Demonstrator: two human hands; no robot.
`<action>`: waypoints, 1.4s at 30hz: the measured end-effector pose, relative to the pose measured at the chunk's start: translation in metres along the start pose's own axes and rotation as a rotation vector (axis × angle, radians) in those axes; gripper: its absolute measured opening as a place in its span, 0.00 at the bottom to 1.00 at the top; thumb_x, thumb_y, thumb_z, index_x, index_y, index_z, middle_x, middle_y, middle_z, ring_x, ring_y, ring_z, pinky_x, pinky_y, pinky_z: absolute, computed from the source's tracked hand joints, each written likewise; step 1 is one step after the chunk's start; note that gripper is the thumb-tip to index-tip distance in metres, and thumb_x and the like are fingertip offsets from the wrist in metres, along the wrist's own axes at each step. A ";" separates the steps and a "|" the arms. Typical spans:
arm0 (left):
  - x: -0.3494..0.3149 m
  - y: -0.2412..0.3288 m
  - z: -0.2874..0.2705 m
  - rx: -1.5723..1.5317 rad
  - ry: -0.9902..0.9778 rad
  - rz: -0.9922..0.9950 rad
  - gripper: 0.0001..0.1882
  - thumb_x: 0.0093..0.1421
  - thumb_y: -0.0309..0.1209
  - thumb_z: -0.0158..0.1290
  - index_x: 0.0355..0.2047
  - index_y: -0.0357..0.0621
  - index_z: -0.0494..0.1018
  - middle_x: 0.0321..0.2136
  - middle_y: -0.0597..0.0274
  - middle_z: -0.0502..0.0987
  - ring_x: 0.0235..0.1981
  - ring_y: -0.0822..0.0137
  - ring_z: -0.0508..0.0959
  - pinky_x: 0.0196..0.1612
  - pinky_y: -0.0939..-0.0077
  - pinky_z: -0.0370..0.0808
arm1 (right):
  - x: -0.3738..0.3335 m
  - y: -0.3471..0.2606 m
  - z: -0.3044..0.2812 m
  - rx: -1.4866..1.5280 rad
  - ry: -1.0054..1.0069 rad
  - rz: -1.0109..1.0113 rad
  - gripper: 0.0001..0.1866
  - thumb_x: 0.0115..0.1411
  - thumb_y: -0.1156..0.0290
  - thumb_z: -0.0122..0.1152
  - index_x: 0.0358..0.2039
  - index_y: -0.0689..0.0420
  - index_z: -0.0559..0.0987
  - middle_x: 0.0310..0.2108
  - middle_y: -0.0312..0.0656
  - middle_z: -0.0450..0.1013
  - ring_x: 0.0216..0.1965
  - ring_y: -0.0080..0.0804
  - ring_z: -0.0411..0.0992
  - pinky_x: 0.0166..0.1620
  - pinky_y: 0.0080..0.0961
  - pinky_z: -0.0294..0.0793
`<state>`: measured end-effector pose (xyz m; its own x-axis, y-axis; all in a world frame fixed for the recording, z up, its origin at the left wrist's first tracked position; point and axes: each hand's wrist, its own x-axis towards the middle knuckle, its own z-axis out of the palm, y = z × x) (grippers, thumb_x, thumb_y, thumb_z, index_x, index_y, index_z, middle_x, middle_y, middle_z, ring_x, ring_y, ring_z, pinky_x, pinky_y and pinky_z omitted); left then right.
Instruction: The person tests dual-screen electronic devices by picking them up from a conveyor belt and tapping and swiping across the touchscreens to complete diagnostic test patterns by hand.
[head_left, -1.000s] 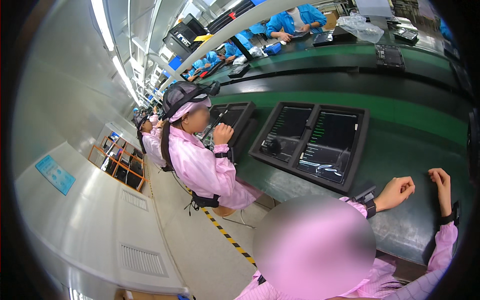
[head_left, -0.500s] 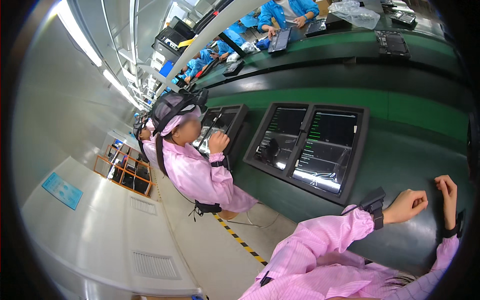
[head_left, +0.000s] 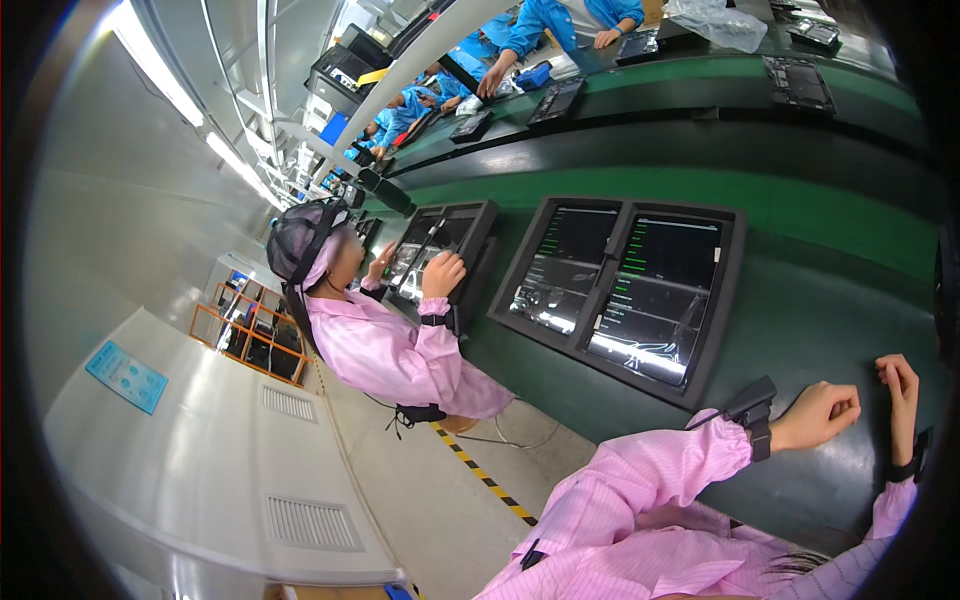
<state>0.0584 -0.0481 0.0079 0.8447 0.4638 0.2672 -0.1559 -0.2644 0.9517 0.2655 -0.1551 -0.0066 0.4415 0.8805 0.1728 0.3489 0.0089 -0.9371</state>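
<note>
My left hand (head_left: 818,415) rests on the dark green bench top with its fingers curled into a loose fist; nothing shows in it. Just to its right, my right hand (head_left: 899,388) is raised with bent fingers, close to the left but apart from it, and nothing shows in it either. Further off to the left lies a dark frame (head_left: 725,290) bearing two tablet-like screens side by side. The left screen (head_left: 565,265) and the right screen (head_left: 655,290) show green and white lines, with clear film over their lower parts. Neither hand touches the frame.
At the left, a person in pink (head_left: 370,335) works over a second dark frame (head_left: 485,232) with screens. Across a raised ledge, people in blue (head_left: 555,25) stand by opened devices (head_left: 797,85) and a clear plastic bag (head_left: 715,22). A striped floor line (head_left: 485,477) runs below.
The co-worker in pink has leaned back leftward, and a second hand now shows. Across the bench, a person in blue has laid down the held device. My hands stay almost still.
</note>
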 end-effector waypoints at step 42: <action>0.000 0.006 -0.003 -0.005 -0.033 -0.037 0.09 0.64 0.29 0.52 0.27 0.39 0.73 0.14 0.66 0.74 0.16 0.75 0.72 0.22 0.78 0.65 | 0.002 0.015 -0.028 0.014 -0.030 0.001 0.12 0.69 0.66 0.49 0.35 0.61 0.76 0.34 0.33 0.71 0.33 0.18 0.66 0.38 0.16 0.65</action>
<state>0.0556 -0.0469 0.0138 0.8663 0.4452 0.2264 -0.1264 -0.2431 0.9617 0.2949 -0.1663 -0.0120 0.4171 0.8942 0.1628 0.3370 0.0142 -0.9414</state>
